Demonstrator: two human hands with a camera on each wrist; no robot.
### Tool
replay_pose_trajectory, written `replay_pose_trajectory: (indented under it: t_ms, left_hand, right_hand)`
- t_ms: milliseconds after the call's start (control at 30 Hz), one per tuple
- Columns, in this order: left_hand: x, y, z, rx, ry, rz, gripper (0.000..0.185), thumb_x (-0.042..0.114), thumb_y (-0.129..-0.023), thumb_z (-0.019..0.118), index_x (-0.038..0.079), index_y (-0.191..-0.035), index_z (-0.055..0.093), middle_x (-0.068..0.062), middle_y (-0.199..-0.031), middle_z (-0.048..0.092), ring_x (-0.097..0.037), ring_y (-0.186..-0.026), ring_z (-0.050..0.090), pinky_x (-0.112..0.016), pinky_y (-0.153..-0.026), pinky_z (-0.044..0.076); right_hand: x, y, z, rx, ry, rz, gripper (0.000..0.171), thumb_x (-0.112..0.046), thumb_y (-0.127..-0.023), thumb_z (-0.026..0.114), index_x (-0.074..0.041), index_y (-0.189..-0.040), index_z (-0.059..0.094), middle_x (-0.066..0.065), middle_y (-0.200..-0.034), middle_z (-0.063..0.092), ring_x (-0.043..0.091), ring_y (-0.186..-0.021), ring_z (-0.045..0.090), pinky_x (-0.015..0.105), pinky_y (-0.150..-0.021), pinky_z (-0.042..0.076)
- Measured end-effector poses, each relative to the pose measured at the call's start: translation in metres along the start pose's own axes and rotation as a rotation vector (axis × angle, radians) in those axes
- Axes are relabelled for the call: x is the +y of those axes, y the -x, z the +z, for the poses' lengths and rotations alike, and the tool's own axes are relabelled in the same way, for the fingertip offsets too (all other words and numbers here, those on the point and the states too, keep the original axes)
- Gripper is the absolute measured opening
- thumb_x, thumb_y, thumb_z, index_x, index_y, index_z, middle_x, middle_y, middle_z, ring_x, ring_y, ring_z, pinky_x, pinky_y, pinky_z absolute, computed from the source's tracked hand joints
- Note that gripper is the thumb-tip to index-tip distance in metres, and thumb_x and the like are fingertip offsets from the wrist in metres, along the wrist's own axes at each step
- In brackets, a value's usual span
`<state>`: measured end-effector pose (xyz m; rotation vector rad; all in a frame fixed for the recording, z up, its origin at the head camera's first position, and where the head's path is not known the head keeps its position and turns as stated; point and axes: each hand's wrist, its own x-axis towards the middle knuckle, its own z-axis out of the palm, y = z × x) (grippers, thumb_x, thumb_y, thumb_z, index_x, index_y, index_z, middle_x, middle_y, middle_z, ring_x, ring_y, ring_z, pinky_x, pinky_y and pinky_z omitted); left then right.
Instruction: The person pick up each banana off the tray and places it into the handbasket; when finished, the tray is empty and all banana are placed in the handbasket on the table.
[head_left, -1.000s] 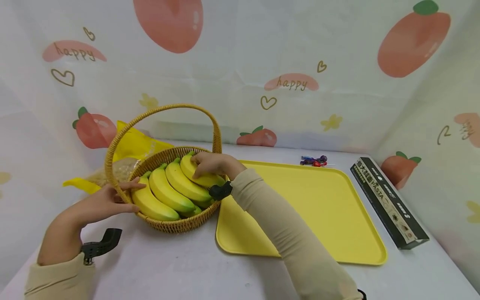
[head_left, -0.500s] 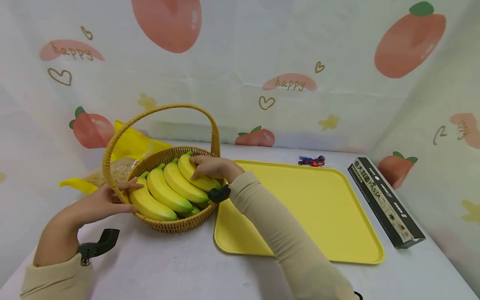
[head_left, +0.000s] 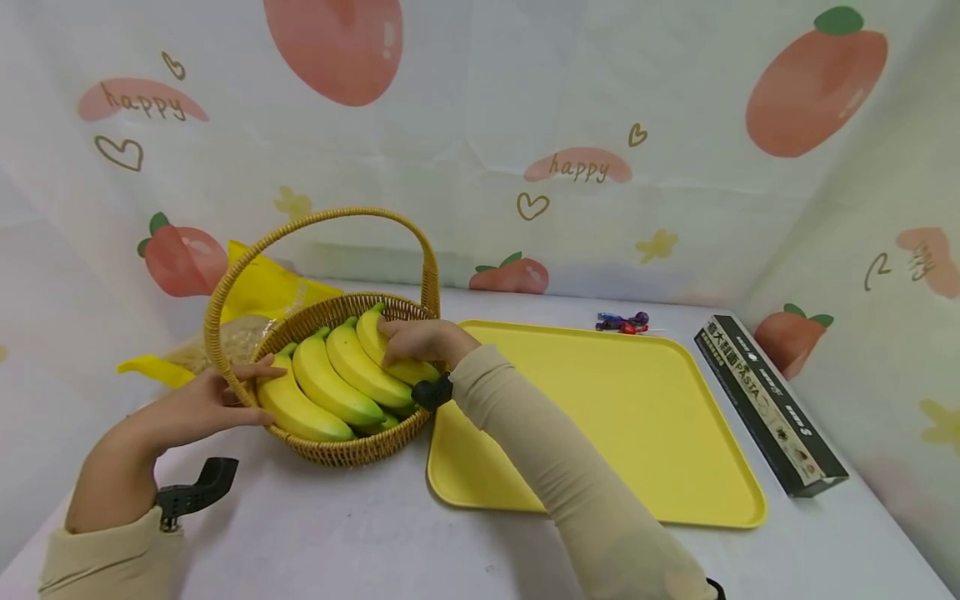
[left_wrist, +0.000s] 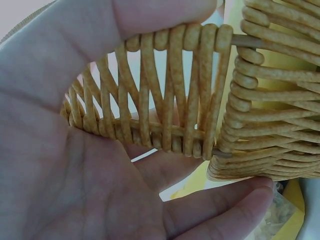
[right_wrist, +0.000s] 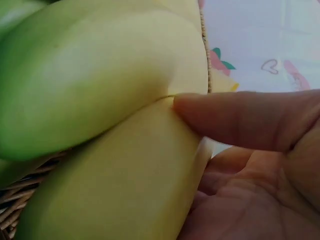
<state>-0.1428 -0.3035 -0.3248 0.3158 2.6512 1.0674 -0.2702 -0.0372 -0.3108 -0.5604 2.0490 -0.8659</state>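
A wicker basket [head_left: 352, 450] with a tall arched handle stands at left, filled with several yellow bananas [head_left: 300, 408] whose tips are green. My left hand [head_left: 180, 408] grips the foot of the handle at the basket's left side. Up close in the left wrist view, the woven handle [left_wrist: 150, 95] runs between thumb and fingers. My right hand [head_left: 423, 342] pinches the rightmost banana [head_left: 370, 332], which still lies among the others. In the right wrist view the thumb presses on one side of that banana [right_wrist: 120, 185], with the fingers partly hidden behind its other side.
Right of the basket lies a yellow tray [head_left: 600, 417], crossed by my right sleeve. Wrapped lollipops [head_left: 626, 322] lie behind it, and a long black pasta box [head_left: 768, 404] lies along its right. A yellow bag [head_left: 262, 283] leans behind the basket.
My right hand has shifted slightly along the rightmost banana, its wrist a little lower and further left. The left hand keeps its hold on the basket. The whole view has drifted slightly.
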Motion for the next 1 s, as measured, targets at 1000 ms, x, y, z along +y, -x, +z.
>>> replay_pose_trajectory:
  t_ms: [1000]
  left_hand:
    - [0.012,0.013,0.005,0.279,-0.120,-0.106,0.094,0.043,-0.085,0.064,0.016,-0.151,0.002,-0.039,-0.141,0.026,-0.059,-0.122,0.030,-0.072,-0.083,0.036]
  right_hand:
    - [0.025,0.066,0.000,0.197,0.248,-0.256,0.084,-0.037,-0.095,0.049,-0.016,-0.149,-0.012,0.002,-0.157,-0.016,0.017,-0.143,-0.017,0.040,-0.119,0.000]
